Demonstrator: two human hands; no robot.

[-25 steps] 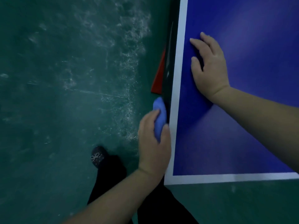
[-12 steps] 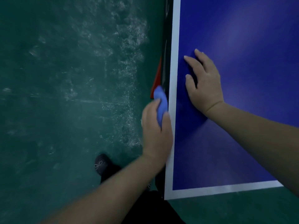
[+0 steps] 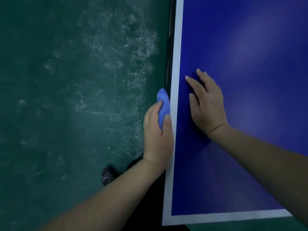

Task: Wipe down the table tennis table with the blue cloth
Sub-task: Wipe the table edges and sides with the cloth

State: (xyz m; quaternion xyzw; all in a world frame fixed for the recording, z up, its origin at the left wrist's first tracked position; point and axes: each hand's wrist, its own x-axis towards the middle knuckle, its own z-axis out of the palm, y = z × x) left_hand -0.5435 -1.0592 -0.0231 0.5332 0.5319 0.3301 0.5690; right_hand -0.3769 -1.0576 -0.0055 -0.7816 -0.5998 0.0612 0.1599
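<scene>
A desk, a deep blue table-tennis top bordered by white lines, fills the right side of the view. Its near left corner shows at the bottom, and its left edge runs straight up the frame. A thin black rim runs along that left edge, outside the white line.

The left hand is just off the left edge of the desk. Its fingers and thumb are curled round a small bunched light-blue cloth. The thumb lies on the side nearest the white border, and the fingers wrap the outer side. The cloth sticks out beyond the fingertips and sits against the desk's left edge, touching the black rim, roughly midway along the visible length of that edge.

The right hand lies palm down on the blue surface just inside the left white line, beside the cloth. Its fingers are straight and slightly spread, pressing on the desk and holding nothing. The forearm crosses the blue top from the right.

Left of the desk is a dark green floor, marked with pale scuffs and shoe-tread prints. A dark shoe with a small bow stands on the floor near the desk's near left corner, partly hidden by the left forearm.
</scene>
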